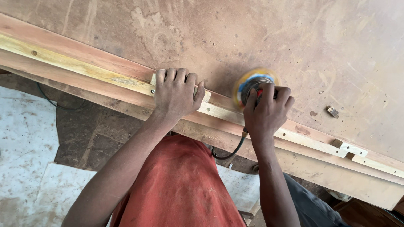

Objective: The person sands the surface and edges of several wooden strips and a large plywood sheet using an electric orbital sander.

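My right hand (266,110) grips a small power sander (251,84) whose round yellow-and-blue disc is blurred and sits against the edge of a long pale wooden strip (105,76). A black hose or cord (231,152) runs down from under that hand. My left hand (176,93) lies flat with its fingers curled over a small wooden block (154,80) on the same strip, pressing it down. The strip lies among reddish planks (75,49) along the front edge of a brown worktable (261,38).
A small metal piece (332,111) lies on the tabletop to the right. Another small wooden block (348,147) sits on the strip further right. A dark cable (46,100) trails on the dusty floor (25,138) at left. My red shirt fills the lower middle.
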